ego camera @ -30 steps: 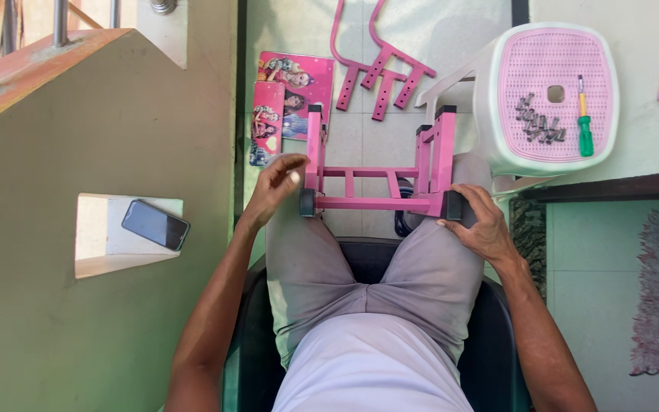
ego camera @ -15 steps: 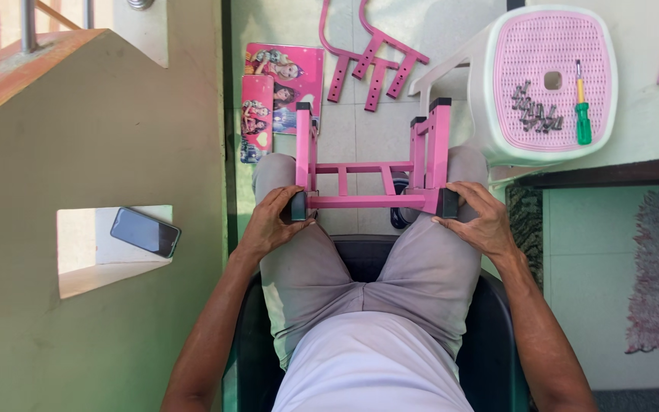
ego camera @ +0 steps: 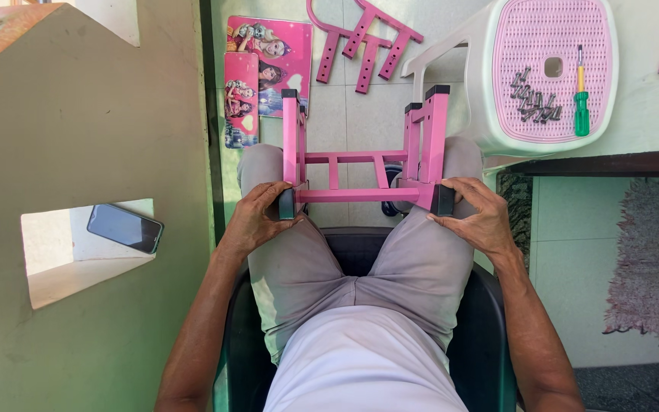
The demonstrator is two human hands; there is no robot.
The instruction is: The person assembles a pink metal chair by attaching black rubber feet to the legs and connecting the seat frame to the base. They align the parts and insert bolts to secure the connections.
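Dark phone (ego camera: 125, 227) lying in a wall niche at far left, left hand (ego camera: 257, 219) gripping the black-capped foot of a pink metal frame (ego camera: 365, 164) resting on the person's knees, right hand (ego camera: 478, 216) clasping its other foot, white plastic stool (ego camera: 497, 114) carrying screws (ego camera: 532, 98) and a green screwdriver (ego camera: 581, 91) at right

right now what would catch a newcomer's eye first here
The pink metal frame lying across the seated person's knees, with the left hand and right hand each gripping a black-capped end. Next, the pink-topped stool at upper right, carrying loose bolts and a green screwdriver.
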